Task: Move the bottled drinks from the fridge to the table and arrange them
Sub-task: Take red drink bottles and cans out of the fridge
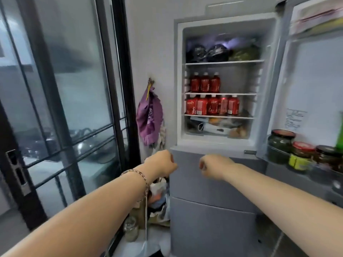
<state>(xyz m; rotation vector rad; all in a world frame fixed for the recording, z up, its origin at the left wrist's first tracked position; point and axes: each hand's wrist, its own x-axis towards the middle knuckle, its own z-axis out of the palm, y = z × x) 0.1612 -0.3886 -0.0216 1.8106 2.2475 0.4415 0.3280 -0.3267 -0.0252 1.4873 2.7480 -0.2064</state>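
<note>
Open fridge (241, 78), seen from above my arms, with its door swung to my right. By my judgement the task is at its start. Neither hand carries a bottle, and the tabletop is out of view, so I cannot tell whether any drink already stands there.

My left hand (161, 163) and right hand (213, 166) hover just below the open compartment, near each other. Each has its fingers curled into a fist around nothing.

Drinks to be moved:
- Upper row of bottles (205, 83): three, red-labelled, side by side on the middle shelf.
- Lower row of bottles (212, 105): five on the shelf beneath, though the fourth from the left may be a can.

That makes eight in all. The door rack holds three jars (301, 154). Every transfer, and the arranging, is left to do.
</note>
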